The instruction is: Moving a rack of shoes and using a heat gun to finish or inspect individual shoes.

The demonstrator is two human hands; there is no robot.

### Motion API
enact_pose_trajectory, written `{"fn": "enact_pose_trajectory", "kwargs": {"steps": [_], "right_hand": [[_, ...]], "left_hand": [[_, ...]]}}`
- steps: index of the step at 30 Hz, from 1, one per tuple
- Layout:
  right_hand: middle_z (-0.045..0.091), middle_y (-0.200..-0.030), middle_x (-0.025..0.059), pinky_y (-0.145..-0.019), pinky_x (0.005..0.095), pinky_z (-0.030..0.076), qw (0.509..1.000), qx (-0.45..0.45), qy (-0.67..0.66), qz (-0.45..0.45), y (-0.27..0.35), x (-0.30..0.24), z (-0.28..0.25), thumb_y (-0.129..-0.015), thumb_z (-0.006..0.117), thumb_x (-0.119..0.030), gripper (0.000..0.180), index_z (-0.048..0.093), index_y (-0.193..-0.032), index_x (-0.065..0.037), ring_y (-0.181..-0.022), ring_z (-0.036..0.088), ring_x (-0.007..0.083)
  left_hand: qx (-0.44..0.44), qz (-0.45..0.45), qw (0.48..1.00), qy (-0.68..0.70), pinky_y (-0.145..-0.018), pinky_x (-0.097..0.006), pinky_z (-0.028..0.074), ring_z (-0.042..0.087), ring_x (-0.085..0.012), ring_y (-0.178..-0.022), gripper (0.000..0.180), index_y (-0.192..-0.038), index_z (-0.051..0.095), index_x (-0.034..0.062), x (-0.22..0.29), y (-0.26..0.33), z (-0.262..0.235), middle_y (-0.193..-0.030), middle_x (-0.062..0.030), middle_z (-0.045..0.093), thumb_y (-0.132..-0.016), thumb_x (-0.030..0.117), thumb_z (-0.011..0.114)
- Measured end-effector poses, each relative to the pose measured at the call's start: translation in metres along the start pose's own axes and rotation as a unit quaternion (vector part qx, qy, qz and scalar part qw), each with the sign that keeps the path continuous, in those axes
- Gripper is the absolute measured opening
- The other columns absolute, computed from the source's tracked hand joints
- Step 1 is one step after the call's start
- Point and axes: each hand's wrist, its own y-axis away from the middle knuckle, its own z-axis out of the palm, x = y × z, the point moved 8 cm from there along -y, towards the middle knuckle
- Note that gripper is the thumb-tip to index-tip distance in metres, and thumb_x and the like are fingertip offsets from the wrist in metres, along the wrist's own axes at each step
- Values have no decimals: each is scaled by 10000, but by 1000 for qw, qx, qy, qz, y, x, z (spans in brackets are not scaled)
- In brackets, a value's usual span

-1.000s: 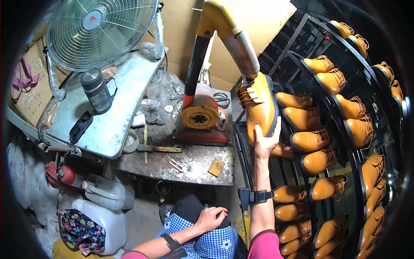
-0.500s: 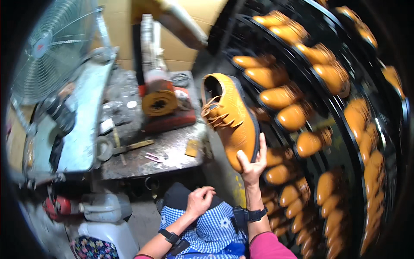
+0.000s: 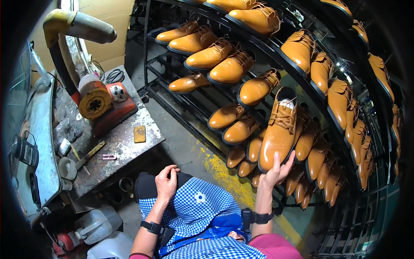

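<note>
My right hand [image 3: 274,172] grips a glossy tan lace-up shoe [image 3: 274,137] by its toe, thumb on the upper. The shoe is tilted with its toe toward me and its dark opening away; the black sole edge shows at its left side. It is in front of the shoe rack [image 3: 161,105], close to other tan shoes [image 3: 235,126]; whether it touches them I cannot tell. My left hand [image 3: 167,183] lies on my lap at the edge of the checked apron [image 3: 207,207], fingers loosely curled and closed, with nothing visible in them.
At left, a worn workbench [image 3: 144,149] carries a red machine [image 3: 116,116] with a round yellow disc, a hammer [image 3: 89,154], a pink clip [image 3: 108,157] and a yellow-brown block [image 3: 139,134]. Plastic jugs [image 3: 99,224] stand below. Rack shelves curve along the right.
My view has turned to the right. My right hand has carried the shoe away from beside the bench to the rack. The left hand stays on my lap.
</note>
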Motion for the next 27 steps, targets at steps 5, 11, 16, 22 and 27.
{"fn": "enact_pose_trajectory", "kwargs": {"steps": [5, 11, 16, 22, 27], "right_hand": [[355, -1406, 150, -888, 399, 476, 994, 33, 94, 39, -94, 57, 17, -912, 548, -317, 640, 244, -1433, -107, -1169, 483, 276], [613, -717, 120, -446, 263, 514, 977, -132, 56, 155, -61, 94, 73, -915, 563, -340, 710, 165, -1460, -120, -502, 582, 147], [625, -724, 124, -452, 264, 501, 959, -219, 58, 170, -27, 88, 134, -895, 599, -339, 738, 176, -1459, -119, -539, 602, 158], [627, -916, 218, -481, 349, 539, 947, -155, 70, 273, -54, 126, 173, -797, 606, -583, 1028, -87, -1462, -216, -640, 654, 266], [619, -954, 204, -539, 392, 544, 939, -52, 26, 339, -50, 139, 180, -755, 651, -587, 1072, -94, -1456, -267, -662, 653, 277]], "left_hand": [[10, -5, 1000, 8, -688, -299, 518, 682, -220, -768, 155, -934, 650, -6, 7, 2, 1, -820, -127, 698, -871, 79, 538], [19, -37, 999, 5, -697, -247, 503, 667, -149, -780, 183, -969, 654, -11, 3, 3, -7, -841, -107, 706, -894, 86, 519], [0, -38, 999, -6, -690, -242, 496, 661, -137, -779, 179, -969, 653, -12, 4, 2, -5, -840, -107, 706, -895, 77, 517], [10, -43, 999, 11, -688, -232, 486, 650, -117, -775, 178, -982, 647, -9, -4, 3, -5, -833, -94, 706, -906, 82, 514], [13, -40, 999, 6, -621, -221, 460, 618, -86, -697, 171, -974, 651, 0, -4, 2, -6, -818, -76, 708, -900, 88, 525]]}}
